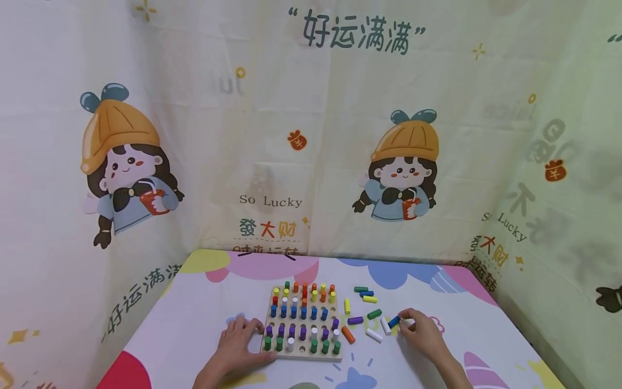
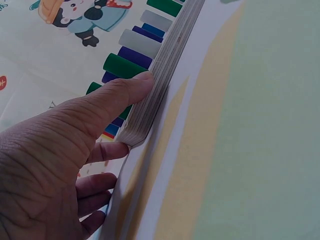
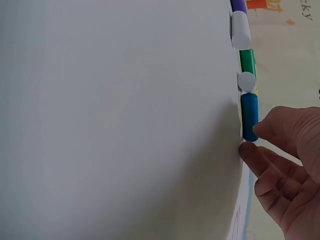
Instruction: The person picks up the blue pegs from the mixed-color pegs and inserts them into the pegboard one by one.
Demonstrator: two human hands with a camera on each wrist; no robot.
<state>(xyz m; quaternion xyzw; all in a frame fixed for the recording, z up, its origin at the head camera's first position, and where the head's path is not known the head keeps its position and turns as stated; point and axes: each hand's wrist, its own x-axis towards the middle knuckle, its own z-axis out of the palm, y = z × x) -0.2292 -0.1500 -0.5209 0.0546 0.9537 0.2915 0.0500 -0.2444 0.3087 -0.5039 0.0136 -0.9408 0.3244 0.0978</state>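
A wooden pegboard stands on the table with rows of coloured pegs upright in it. My left hand holds its near left corner, the thumb against the front edge and the index finger at the left side. Right of the board, my right hand pinches one end of a blue peg between thumb and index finger. That blue peg lies at the table surface beside a white peg. The other fingers of the right hand are loosely bent. A few holes in the board hold no peg.
Loose pegs lie between board and right hand, among them a purple peg, an orange peg, a yellow peg and a green peg. A printed cloth hangs behind the patterned table.
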